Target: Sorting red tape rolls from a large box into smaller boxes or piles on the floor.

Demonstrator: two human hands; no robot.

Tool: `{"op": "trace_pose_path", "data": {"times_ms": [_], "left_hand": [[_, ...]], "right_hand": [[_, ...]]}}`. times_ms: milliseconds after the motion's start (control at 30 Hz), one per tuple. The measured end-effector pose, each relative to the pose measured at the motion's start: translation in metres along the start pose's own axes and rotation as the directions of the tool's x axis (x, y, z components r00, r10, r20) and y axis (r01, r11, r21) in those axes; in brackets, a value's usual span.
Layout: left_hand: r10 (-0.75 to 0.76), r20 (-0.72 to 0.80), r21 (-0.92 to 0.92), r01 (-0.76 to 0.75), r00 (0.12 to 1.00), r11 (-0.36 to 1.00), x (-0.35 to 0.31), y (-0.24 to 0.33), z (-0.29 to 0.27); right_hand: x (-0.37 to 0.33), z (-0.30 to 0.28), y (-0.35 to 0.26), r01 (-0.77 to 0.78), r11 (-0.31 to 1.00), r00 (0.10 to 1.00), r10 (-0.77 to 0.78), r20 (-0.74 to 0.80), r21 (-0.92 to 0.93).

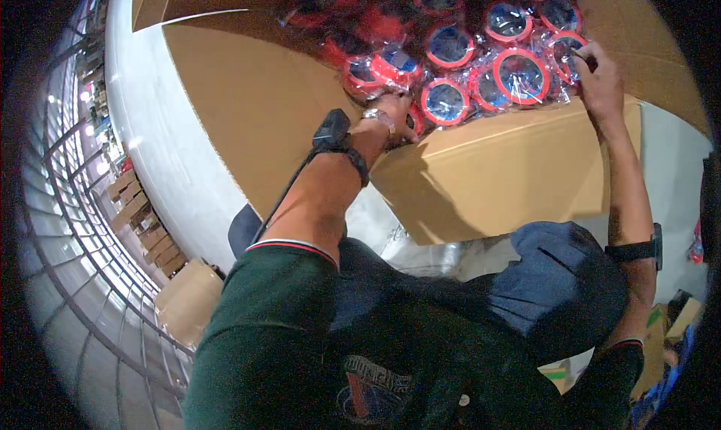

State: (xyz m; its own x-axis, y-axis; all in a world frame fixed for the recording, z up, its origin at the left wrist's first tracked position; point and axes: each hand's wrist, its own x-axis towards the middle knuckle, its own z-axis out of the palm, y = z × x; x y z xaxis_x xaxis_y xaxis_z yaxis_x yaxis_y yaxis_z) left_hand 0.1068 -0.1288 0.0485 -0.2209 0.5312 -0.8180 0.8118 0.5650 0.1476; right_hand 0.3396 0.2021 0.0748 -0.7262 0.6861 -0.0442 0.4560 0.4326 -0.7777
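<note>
Partly hidden, left hand (395, 116) beside red rings (520, 52)

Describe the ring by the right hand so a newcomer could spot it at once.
Find the open carton of wrapped red rings. Just inside its near edge, go to the right end. The ring there is set apart by the right hand at its right rim.

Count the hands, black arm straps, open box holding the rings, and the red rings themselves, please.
Hands, left hand and right hand: 2
Black arm straps: 2
Open cardboard box: 1
Red rings: too overlapped to count
Total without rings: 5
</note>
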Motion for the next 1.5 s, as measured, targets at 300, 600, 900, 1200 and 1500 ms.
{"op": "trace_pose_path", "data": {"times_ms": [300, 600, 900, 1200, 1500], "left_hand": [[-0.294, -0.150, -0.913, -0.017, 0.944, 0.408, -0.015, -0.013, -0.004], [-0.915, 0.019, -0.998, -0.052, 0.404, -0.044, 0.022, 0.007, -0.039], [-0.439, -0.635, -0.283, 0.337, 0.636, 0.898, -0.024, -0.033, -0.051], [-0.307, -0.590, -0.306, 0.145, 0.746, 0.941, -0.003, -0.015, -0.030], [-0.572, -0.434, -0.901, -0.345, 0.696, 0.264, -0.021, -0.034, -0.062]], "right_hand": [[-0.001, -0.003, -0.014, -0.067, 0.993, 0.997, 0.070, -0.017, 0.099], [-0.004, -0.004, -0.006, -0.013, 1.000, 1.000, 0.013, -0.017, 0.001], [-0.001, -0.006, -0.010, -0.029, 0.998, 0.999, 0.028, -0.021, -0.052], [-0.003, -0.006, -0.005, -0.027, 0.999, 0.998, 0.025, -0.052, -0.041], [-0.001, -0.004, -0.008, -0.021, 0.999, 0.998, 0.019, -0.056, -0.029]]}}
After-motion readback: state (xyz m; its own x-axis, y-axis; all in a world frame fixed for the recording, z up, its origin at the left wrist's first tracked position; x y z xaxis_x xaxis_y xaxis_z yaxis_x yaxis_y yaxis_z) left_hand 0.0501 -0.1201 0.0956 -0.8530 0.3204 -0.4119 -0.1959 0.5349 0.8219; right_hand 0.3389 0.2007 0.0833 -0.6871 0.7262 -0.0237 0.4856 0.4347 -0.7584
